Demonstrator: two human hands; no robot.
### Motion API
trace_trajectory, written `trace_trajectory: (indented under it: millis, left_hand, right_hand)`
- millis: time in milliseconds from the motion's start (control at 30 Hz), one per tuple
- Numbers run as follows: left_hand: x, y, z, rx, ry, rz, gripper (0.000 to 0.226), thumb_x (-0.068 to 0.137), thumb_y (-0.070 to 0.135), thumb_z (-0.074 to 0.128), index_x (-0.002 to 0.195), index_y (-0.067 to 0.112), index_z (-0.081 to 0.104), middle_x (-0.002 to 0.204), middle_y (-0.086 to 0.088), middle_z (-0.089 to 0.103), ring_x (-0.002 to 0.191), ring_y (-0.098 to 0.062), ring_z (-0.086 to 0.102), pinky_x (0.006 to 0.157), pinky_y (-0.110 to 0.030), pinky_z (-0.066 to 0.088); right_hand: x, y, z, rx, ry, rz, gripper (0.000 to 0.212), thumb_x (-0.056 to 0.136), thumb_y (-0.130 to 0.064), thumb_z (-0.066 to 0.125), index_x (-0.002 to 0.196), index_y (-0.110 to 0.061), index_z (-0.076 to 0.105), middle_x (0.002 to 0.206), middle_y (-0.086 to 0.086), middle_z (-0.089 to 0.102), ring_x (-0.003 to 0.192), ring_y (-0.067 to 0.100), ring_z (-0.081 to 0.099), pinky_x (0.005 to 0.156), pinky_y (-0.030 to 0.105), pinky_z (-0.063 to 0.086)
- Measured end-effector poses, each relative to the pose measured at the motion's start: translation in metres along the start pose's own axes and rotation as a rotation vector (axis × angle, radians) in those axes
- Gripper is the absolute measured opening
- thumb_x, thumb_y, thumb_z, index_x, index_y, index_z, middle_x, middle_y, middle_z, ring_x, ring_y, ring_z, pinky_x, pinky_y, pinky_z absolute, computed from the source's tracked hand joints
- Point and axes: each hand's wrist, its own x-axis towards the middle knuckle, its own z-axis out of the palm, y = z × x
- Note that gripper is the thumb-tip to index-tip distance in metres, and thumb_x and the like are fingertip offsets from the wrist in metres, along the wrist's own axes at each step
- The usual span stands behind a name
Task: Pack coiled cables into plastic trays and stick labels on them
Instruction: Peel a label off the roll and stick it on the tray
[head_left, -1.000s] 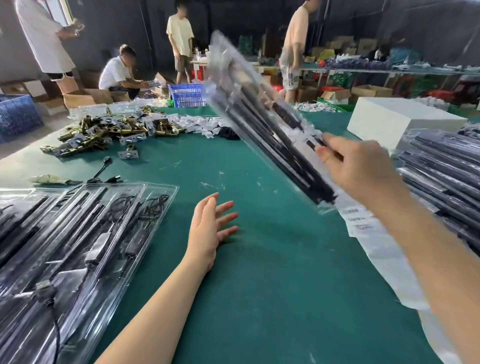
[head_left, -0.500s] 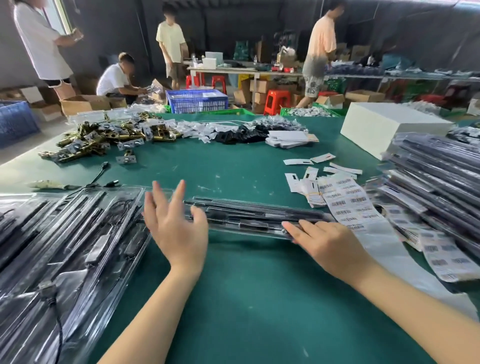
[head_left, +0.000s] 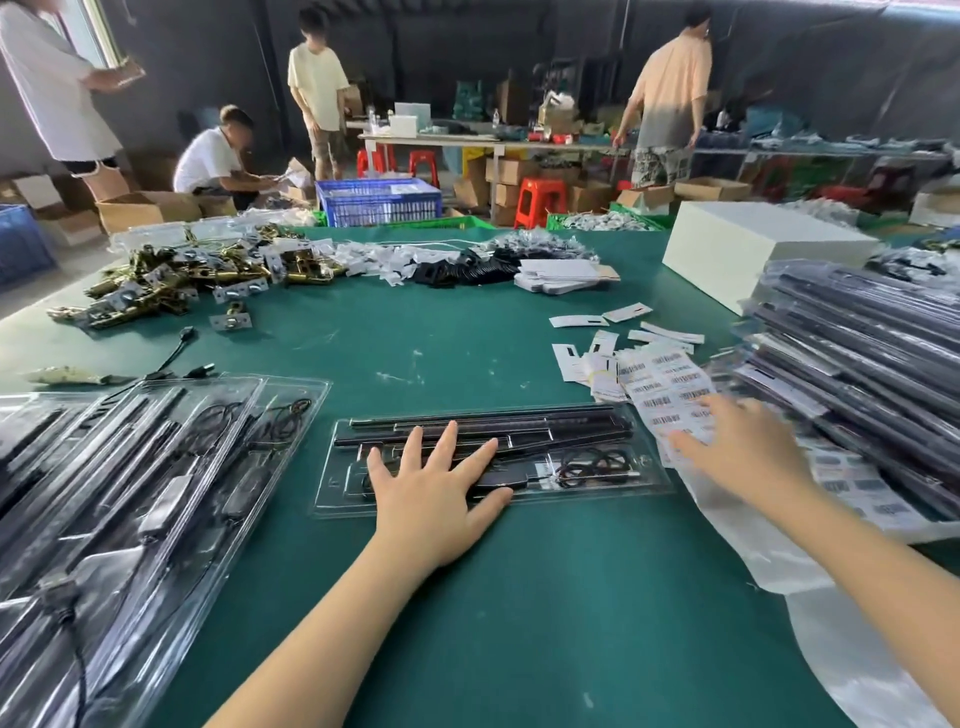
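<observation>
Your left hand (head_left: 434, 491) lies flat, fingers spread and straight, pressing on the clear plastic tray (head_left: 597, 486) at the centre of the green desk (head_left: 519, 597). The tray is closed over long black bars, with a coiled cable (head_left: 592, 462) showing at its 3 o'clock end. Your right hand (head_left: 748, 447) is at 3 o'clock from the tray, its grip apart, fingers extended over the sheet of barcode labels (head_left: 662, 382), which lies just beside the tray's right end; the hand is blurred, so whether a fingertip touches a label cannot be told.

This looks like the labelling step: the tray is packed and pinned, and no label shows on it yet. The next move likely calls for peeling a single label off the backing without lifting its neighbours, then laying it flat on the lid while your left hand holds the tray down.

Packed trays (head_left: 857, 353) are stacked at 3 o'clock, more trays (head_left: 130, 493) at 9 o'clock.
</observation>
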Motion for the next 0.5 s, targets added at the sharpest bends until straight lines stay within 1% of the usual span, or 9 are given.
trace_trajectory:
  millis: [33, 67, 100, 133, 267, 333, 400, 467, 500]
  left_hand:
    - [0.000, 0.000, 0.000, -0.002, -0.001, -0.004, 0.069, 0.076, 0.084, 0.003, 0.141, 0.061, -0.001, 0.161, 0.011, -0.001, 0.148, -0.028, -0.003, 0.107, -0.067, -0.005]
    - [-0.001, 0.001, -0.001, -0.002, -0.003, -0.009, 0.069, 0.076, 0.084, 0.003, 0.141, 0.061, -0.001, 0.161, 0.011, -0.001, 0.148, -0.028, -0.004, 0.107, -0.067, -0.005]
    - [-0.001, 0.001, -0.001, -0.004, -0.004, -0.012, 0.069, 0.076, 0.084, 0.003, 0.141, 0.061, -0.001, 0.161, 0.012, -0.001, 0.148, -0.027, -0.004, 0.107, -0.066, -0.005]
    - [-0.001, 0.001, -0.001, -0.003, -0.005, -0.015, 0.069, 0.076, 0.084, 0.003, 0.141, 0.061, -0.001, 0.161, 0.011, -0.002, 0.148, -0.027, -0.004, 0.107, -0.066, -0.006]
    - [-0.001, 0.003, -0.003, -0.028, -0.037, -0.036, 0.071, 0.073, 0.085, -0.001, 0.141, 0.062, 0.001, 0.161, 0.012, 0.000, 0.149, -0.026, -0.005, 0.108, -0.065, -0.007]
    - [0.003, 0.003, -0.008, -0.076, -0.074, -0.048, 0.068, 0.075, 0.084, 0.002, 0.140, 0.063, 0.009, 0.161, 0.013, 0.004, 0.149, -0.025, -0.002, 0.108, -0.065, -0.006]
    - [0.007, 0.005, -0.014, -0.097, -0.093, -0.058, 0.061, 0.081, 0.081, 0.010, 0.139, 0.063, 0.019, 0.160, 0.013, 0.011, 0.148, -0.026, 0.004, 0.108, -0.067, -0.004]
    - [0.010, 0.009, -0.022, -0.123, -0.115, -0.086, 0.054, 0.087, 0.076, 0.018, 0.137, 0.060, 0.028, 0.159, 0.012, 0.017, 0.148, -0.028, 0.009, 0.107, -0.070, -0.001]
    - [0.012, 0.012, -0.026, -0.140, -0.128, -0.106, 0.051, 0.089, 0.072, 0.022, 0.137, 0.057, 0.033, 0.159, 0.010, 0.021, 0.147, -0.030, 0.011, 0.106, -0.070, -0.001]
  right_hand:
    - [0.005, 0.007, 0.000, -0.138, -0.072, 0.090, 0.073, 0.082, -0.067, 0.056, 0.134, -0.017, 0.046, 0.130, 0.012, 0.056, 0.119, 0.032, 0.051, 0.094, 0.041, 0.047]
    - [0.010, 0.012, 0.003, -0.209, -0.162, 0.151, 0.082, 0.079, -0.074, 0.054, 0.134, -0.014, 0.043, 0.129, 0.011, 0.056, 0.118, 0.032, 0.052, 0.095, 0.042, 0.047]
    - [0.013, 0.016, 0.005, -0.222, -0.236, 0.185, 0.089, 0.075, -0.078, 0.054, 0.133, -0.012, 0.041, 0.128, 0.011, 0.057, 0.116, 0.032, 0.053, 0.096, 0.043, 0.048]
    - [0.015, 0.019, 0.007, -0.212, -0.269, 0.201, 0.094, 0.072, -0.081, 0.055, 0.133, -0.010, 0.041, 0.128, 0.010, 0.057, 0.115, 0.031, 0.055, 0.096, 0.042, 0.048]
    - [0.016, 0.020, 0.006, -0.173, -0.224, 0.239, 0.111, 0.061, -0.084, 0.062, 0.135, -0.006, 0.036, 0.131, 0.012, 0.055, 0.116, 0.030, 0.055, 0.097, 0.038, 0.046]
    - [0.017, 0.019, 0.002, -0.155, -0.208, 0.283, 0.115, 0.056, -0.082, 0.069, 0.135, -0.005, 0.038, 0.135, 0.015, 0.052, 0.120, 0.031, 0.052, 0.097, 0.038, 0.044]
    - [0.019, 0.019, -0.005, -0.067, -0.197, 0.305, 0.103, 0.054, -0.068, 0.082, 0.127, -0.004, 0.049, 0.128, 0.015, 0.058, 0.113, 0.031, 0.057, 0.093, 0.038, 0.048]
    - [0.022, 0.022, -0.014, 0.167, -0.191, 0.318, 0.073, 0.054, -0.040, 0.094, 0.109, -0.004, 0.062, 0.113, 0.016, 0.066, 0.096, 0.029, 0.064, 0.081, 0.036, 0.053]
    - [0.023, 0.023, -0.020, 0.335, -0.200, 0.315, 0.054, 0.057, -0.025, 0.094, 0.098, -0.005, 0.065, 0.108, 0.015, 0.068, 0.085, 0.026, 0.064, 0.071, 0.033, 0.051]
